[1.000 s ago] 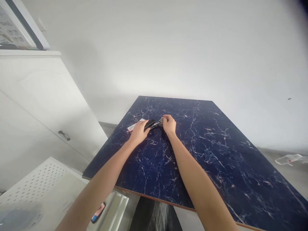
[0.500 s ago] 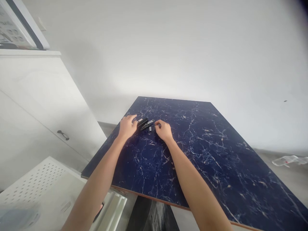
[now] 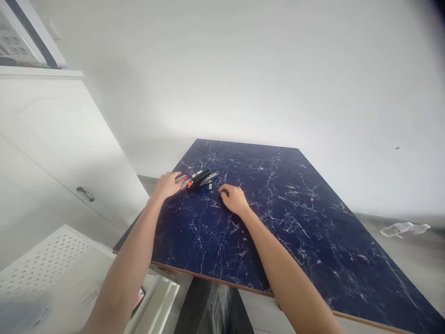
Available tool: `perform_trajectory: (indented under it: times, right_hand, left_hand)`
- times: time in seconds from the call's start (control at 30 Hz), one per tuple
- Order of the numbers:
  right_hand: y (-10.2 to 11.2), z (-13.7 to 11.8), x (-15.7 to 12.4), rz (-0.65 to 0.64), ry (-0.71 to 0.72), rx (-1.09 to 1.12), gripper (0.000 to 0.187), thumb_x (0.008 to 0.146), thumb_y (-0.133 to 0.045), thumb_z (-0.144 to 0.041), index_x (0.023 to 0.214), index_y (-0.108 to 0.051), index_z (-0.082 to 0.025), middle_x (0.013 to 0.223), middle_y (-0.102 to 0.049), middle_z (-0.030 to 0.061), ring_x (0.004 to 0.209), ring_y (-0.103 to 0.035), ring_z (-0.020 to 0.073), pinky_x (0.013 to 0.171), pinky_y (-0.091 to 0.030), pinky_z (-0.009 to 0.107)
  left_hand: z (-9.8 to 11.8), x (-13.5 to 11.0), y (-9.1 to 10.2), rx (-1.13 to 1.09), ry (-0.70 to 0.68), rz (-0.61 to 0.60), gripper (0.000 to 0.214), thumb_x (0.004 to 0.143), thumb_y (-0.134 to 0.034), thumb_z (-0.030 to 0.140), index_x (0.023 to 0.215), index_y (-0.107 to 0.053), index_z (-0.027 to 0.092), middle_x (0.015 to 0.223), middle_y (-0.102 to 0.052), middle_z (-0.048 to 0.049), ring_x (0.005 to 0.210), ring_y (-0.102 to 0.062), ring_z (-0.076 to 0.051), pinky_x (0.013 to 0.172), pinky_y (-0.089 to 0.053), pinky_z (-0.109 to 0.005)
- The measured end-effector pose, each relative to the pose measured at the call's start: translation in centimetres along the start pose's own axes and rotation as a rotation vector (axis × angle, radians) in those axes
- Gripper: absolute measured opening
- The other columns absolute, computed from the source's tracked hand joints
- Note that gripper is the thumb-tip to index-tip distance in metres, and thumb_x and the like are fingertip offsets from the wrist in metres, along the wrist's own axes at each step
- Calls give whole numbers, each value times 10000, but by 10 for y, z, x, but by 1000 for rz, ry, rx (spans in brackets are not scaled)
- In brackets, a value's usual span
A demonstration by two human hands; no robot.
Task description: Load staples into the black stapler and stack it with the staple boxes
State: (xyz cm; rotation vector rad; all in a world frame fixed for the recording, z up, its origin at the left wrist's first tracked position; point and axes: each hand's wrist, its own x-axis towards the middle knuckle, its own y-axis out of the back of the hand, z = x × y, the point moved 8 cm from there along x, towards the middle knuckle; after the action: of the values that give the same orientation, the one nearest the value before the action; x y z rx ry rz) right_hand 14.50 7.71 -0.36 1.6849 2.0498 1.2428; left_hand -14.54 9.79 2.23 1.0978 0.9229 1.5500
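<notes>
My left hand (image 3: 168, 184) rests at the left of a small cluster, thumb and fingers apart beside a red-and-silver item (image 3: 182, 177), perhaps touching it. Against that lies a long black item (image 3: 199, 180) with an orange piece (image 3: 189, 184) at its near end. Slim silver metal pieces (image 3: 212, 177) lean along the black item's right side; their kind is too small to make out. A little grey block (image 3: 210, 186) lies just below them. To the right, apart from the cluster, my right hand (image 3: 234, 199) is closed low over the tabletop, its fingertips pinched together, their contents hidden.
The blue marbled table (image 3: 278, 222) stands near a pale wall. On the left are a white cabinet (image 3: 52, 153) with a dark handle (image 3: 85, 194) and a white perforated surface (image 3: 45, 260). Clear plastic packaging (image 3: 405, 229) lies beyond the table's right edge.
My left hand has drawn left, uncovering the red and orange parts of the cluster. My right hand has moved slightly nearer to me, away from the silver pieces. The view has shifted slightly.
</notes>
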Motion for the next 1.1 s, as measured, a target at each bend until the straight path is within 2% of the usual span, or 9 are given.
perform_trajectory:
  times: [0.27,0.37,0.5,0.6,0.77,0.83,0.93,1.03,1.1]
  right_hand:
    - [-8,-10,-1,-65,84,-117,251,912,-510,-148,1034,-718,-218,1038,-719,33,891,-643,157,833,-472,260]
    - [-11,-17,-5,-99,105,-182,258,930,-507,-157,1074,-714,-211,1076,-691,53,929,-634,159,836,-463,253]
    - [-14,-24,-9,-124,135,-253,261,947,-501,-175,1104,-707,-212,1109,-678,65,1009,-628,186,854,-458,262]
    - [-13,-24,-10,-121,121,-248,275,944,-503,-167,1139,-692,-214,1118,-685,60,1019,-631,191,878,-457,269]
    - [-13,-23,-9,-128,111,-243,276,952,-504,-174,1160,-681,-215,1124,-681,68,1045,-626,195,897,-452,274]
    - [-13,-24,-9,-140,117,-255,275,956,-501,-181,1160,-683,-211,1120,-675,75,1051,-620,201,889,-454,276]
    - [-13,-26,-10,-165,122,-271,287,965,-490,-194,1173,-687,-204,1145,-659,88,1048,-612,204,873,-459,277]
    - [-14,-29,-11,-169,125,-282,296,966,-483,-194,1172,-696,-196,1159,-647,95,1036,-612,204,877,-462,282]
    - [-14,-31,-11,-161,128,-287,296,963,-482,-189,1160,-703,-195,1147,-646,92,1019,-616,205,878,-464,286]
  left_hand:
    - [19,-6,-15,-63,-113,-156,399,943,-512,329,1297,-684,266,1180,-705,-91,1018,-668,-258,835,-485,-310]
    - [24,-9,-11,-14,-126,-128,419,923,-538,287,1321,-669,261,1111,-696,-108,947,-664,-255,801,-482,-316]
    - [32,-23,31,-111,-78,241,392,980,-472,285,1312,-667,214,1160,-671,-114,1035,-621,-246,911,-474,-336]
    - [62,-52,45,-196,-227,434,389,995,-471,291,1340,-642,233,1238,-635,-98,1127,-564,-245,1018,-436,-378]
    - [112,-80,4,-39,-489,184,215,901,-654,344,1064,-774,273,1374,-571,-83,1293,-444,-346,1083,-369,-518]
    - [102,-83,16,-79,-422,264,239,942,-600,355,1093,-754,252,1389,-564,-89,1301,-466,-319,1107,-365,-493]
    - [57,-101,54,-154,-187,452,276,996,-497,334,1143,-694,211,1257,-643,-95,1220,-559,-258,1115,-390,-424]
    - [-20,-160,83,-179,175,728,315,1019,-422,345,1231,-577,172,1256,-623,-104,1143,-605,-231,1045,-461,-387]
    - [-80,-218,79,-181,463,910,368,1039,-319,344,1335,-454,172,1333,-557,-104,1181,-590,-226,1000,-493,-380]
